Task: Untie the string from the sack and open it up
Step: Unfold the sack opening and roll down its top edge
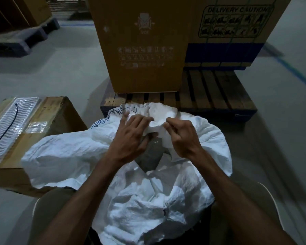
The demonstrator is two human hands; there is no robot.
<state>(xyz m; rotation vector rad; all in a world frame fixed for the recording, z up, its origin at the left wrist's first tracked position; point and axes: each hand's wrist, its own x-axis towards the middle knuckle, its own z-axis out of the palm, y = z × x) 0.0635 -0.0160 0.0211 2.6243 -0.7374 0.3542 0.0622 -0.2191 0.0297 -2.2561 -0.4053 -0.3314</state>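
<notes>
- A low cardboard box (pixel 48 121) is lying left on the grey concrete floor (pixel 64 68).
- The left hand (pixel 131 138) is grasping the white sack (pixel 74 156), near centre.
- The right hand (pixel 180 137) is pinching its bunched mouth.
- Tall cartons (pixel 145 50) are standing on a wooden pallet (pixel 215 92) beyond, right.

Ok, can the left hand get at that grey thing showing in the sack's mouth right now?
Probably yes. The left hand grips the sack fabric right beside the grey thing, its fingertips already at its edge, and nothing covers that exposed patch. It would have to release the fabric first.

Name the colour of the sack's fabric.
White, with dark printed lettering near the sack's far edge; head view.
</notes>
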